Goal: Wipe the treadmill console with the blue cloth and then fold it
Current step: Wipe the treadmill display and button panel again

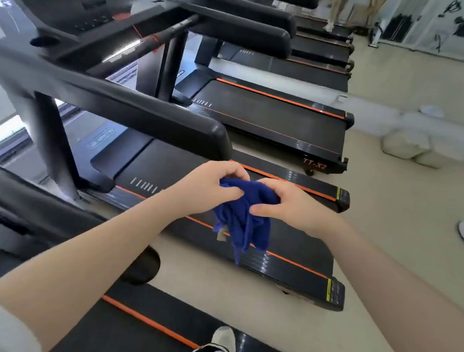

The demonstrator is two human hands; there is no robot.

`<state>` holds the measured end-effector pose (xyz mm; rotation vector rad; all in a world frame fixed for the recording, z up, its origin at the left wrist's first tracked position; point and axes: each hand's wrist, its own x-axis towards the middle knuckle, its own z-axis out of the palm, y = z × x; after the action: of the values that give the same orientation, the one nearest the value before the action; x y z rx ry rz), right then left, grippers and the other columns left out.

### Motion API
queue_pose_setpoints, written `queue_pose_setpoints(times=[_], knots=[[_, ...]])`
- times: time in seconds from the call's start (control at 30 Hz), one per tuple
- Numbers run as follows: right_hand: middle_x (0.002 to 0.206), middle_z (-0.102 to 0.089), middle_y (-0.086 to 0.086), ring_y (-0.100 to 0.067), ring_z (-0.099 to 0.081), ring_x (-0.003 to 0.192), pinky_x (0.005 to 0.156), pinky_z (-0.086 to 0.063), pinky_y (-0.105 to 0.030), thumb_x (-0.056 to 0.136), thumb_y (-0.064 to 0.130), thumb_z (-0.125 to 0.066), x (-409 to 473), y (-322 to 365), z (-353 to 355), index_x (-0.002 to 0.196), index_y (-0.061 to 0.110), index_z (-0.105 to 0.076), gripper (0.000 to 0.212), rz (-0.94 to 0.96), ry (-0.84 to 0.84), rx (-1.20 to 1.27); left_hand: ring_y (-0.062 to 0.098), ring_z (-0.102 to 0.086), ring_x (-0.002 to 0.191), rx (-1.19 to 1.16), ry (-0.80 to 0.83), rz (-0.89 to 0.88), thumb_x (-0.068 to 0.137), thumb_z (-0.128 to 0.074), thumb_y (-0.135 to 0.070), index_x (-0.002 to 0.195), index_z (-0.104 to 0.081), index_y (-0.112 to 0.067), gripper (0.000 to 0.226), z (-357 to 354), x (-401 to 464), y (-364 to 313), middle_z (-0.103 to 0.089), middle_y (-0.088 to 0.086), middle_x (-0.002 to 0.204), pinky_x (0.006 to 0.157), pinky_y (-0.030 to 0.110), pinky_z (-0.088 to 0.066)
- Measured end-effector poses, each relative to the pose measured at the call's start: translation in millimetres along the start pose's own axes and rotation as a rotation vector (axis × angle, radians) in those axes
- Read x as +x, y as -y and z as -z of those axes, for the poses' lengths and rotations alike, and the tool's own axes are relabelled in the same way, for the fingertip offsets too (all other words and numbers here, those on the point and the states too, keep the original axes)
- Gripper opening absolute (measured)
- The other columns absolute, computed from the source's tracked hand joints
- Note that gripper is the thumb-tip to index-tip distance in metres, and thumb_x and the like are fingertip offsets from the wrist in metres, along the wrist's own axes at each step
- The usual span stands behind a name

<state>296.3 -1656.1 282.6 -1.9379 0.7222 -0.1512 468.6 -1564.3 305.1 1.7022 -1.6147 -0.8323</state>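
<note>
Both hands are out front with the blue cloth bunched between them — the left hand pinches its top, the right hand grips the other side, the rest dangling over a treadmill belt. Looks like the folding step; next they'd need to find corners and spread it. The handrail sits close on the left, open floor to the right.

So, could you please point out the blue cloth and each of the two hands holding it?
blue cloth (pixel 243 218): head view, on the bunched middle hanging between the hands.
left hand (pixel 210 191): head view, on the back of the hand.
right hand (pixel 292 204): head view, on the back of the hand.
</note>
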Motion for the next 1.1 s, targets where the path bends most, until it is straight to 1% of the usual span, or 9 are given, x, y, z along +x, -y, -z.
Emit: queue_pose_setpoints(times=[0.07, 0.2, 0.33, 0.43, 0.57, 0.7, 0.77, 0.97, 1.1], knots=[[0.087, -0.062, -0.010, -0.016, -0.056, 0.074, 0.072, -0.045, -0.032, 0.082, 0.018, -0.071, 28, -4, 23, 0.096, 0.007, -0.062, 0.021, -0.015, -0.048, -0.010, 0.009, -0.052, 0.066, 0.030, -0.026, 0.027, 0.079, -0.055, -0.002, 0.082, -0.058, -0.023, 0.022, 10, 29, 3, -0.061, -0.004, 0.076, 0.060, 0.025, -0.046], [0.076, -0.062, 0.000, -0.009, -0.056, 0.069, 0.063, -0.043, -0.023, 0.078, 0.017, -0.074, 82, -19, 70, 0.087, 0.008, -0.063, 0.016, -0.037, -0.094, 0.218, 0.014, -0.054, 0.069, 0.099, -0.129, 0.100, 0.072, -0.054, 0.000, 0.089, -0.055, -0.017, 0.024, 27, 80, 15, -0.061, -0.002, 0.080, 0.056, 0.018, -0.043], [0.097, -0.069, -0.010, -0.022, -0.065, 0.085, 0.068, -0.054, -0.030, 0.070, 0.021, -0.070, 139, -41, 114, 0.103, 0.011, -0.065, 0.035, -0.115, 0.163, 0.715, 0.018, -0.054, 0.068, 0.096, -0.151, 0.179, 0.069, -0.050, 0.004, 0.085, -0.055, -0.020, 0.029, 41, 134, 29, -0.062, 0.001, 0.076, 0.060, 0.023, -0.043], [0.101, -0.070, -0.010, -0.023, -0.067, 0.087, 0.071, -0.056, -0.031, 0.052, 0.021, -0.082, 201, -52, 152, 0.103, 0.012, -0.068, 0.053, -0.165, 0.315, 0.814, 0.012, -0.057, 0.069, 0.034, -0.243, 0.243, 0.072, -0.048, 0.003, 0.079, -0.055, -0.026, 0.031, 52, 186, 40, -0.062, -0.007, 0.075, 0.064, 0.024, -0.046], [0.098, -0.071, -0.010, -0.026, -0.067, 0.088, 0.074, -0.054, -0.034, 0.068, 0.004, -0.074, 305, -62, 210, 0.108, 0.009, -0.065, 0.041, -0.216, 0.322, 0.579, 0.009, -0.051, 0.064, -0.070, -0.364, 0.409, 0.084, -0.050, -0.008, 0.087, -0.062, -0.017, 0.016, 70, 267, 70, -0.062, -0.005, 0.073, 0.061, 0.022, -0.041], [0.079, -0.063, -0.006, -0.023, -0.057, 0.075, 0.066, -0.045, -0.034, 0.078, 0.008, -0.068, 415, -56, 240, 0.085, 0.010, -0.059, 0.011, -0.047, -0.044, -0.094, 0.017, -0.052, 0.067, -0.187, -0.546, 0.581, 0.086, -0.054, -0.016, 0.087, -0.061, -0.006, 0.013, 87, 360, 112, -0.061, 0.004, 0.073, 0.070, 0.035, -0.047], [0.084, -0.061, -0.002, -0.020, -0.054, 0.078, 0.065, -0.042, -0.029, 0.081, 0.015, -0.065, 451, -40, 246, 0.087, 0.014, -0.055, 0.012, 0.069, -0.110, -0.131, 0.020, -0.055, 0.069, -0.362, -0.684, 0.673, 0.086, -0.052, -0.013, 0.090, -0.059, -0.002, 0.013, 98, 401, 123, -0.061, 0.010, 0.077, 0.075, 0.042, -0.052], [0.098, -0.054, 0.006, -0.011, -0.054, 0.087, 0.067, -0.035, -0.008, 0.082, 0.003, -0.056, 529, -3, 247, 0.118, 0.011, -0.057, 0.037, 0.414, 0.199, -0.123, 0.019, -0.062, 0.083, -1.118, -1.034, 0.637, 0.095, -0.049, -0.031, 0.098, -0.060, -0.011, 0.023, 153, 480, 127, -0.067, 0.007, 0.085, 0.083, 0.036, -0.052], [0.093, -0.054, 0.019, 0.010, -0.054, 0.087, 0.077, -0.038, -0.003, 0.073, 0.011, -0.043, 580, 15, 244, 0.110, 0.024, -0.057, 0.041, 0.554, 0.500, -0.055, 0.020, -0.065, 0.092, -0.771, -1.117, 0.656, 0.084, -0.066, -0.033, 0.097, -0.058, -0.020, 0.020, 189, 482, 157, -0.068, 0.004, 0.095, 0.091, 0.043, -0.051]])
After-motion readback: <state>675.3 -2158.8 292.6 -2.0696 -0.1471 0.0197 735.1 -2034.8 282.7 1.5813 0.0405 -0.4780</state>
